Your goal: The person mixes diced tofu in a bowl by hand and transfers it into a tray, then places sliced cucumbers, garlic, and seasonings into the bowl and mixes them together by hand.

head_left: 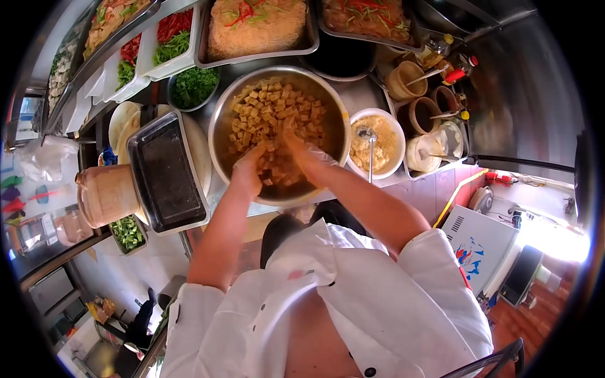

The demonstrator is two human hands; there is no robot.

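A large steel bowl (pixel 217 135) in the middle of the head view holds many small brown cubes (pixel 271 104) that look like tofu. My left hand (pixel 249 169), in a thin clear glove, reaches into the bowl's left side with its fingers curled in among the cubes. From the right comes my right hand (pixel 305 156), also gloved, its fingers in the pile. The two palms face each other and cup some cubes between them. Darker, wet-looking cubes lie below the hands. Some fingertips are blurred or buried.
To the right stands a white bowl (pixel 396 142) of pale crumbly food with a spoon (pixel 371 148). Seasoning jars (pixel 406 82) are beyond it. A black tray (pixel 167 173) and a brown tub (pixel 107 195) sit left. Chopped greens (pixel 194 87) and food trays (pixel 257 60) line the back.
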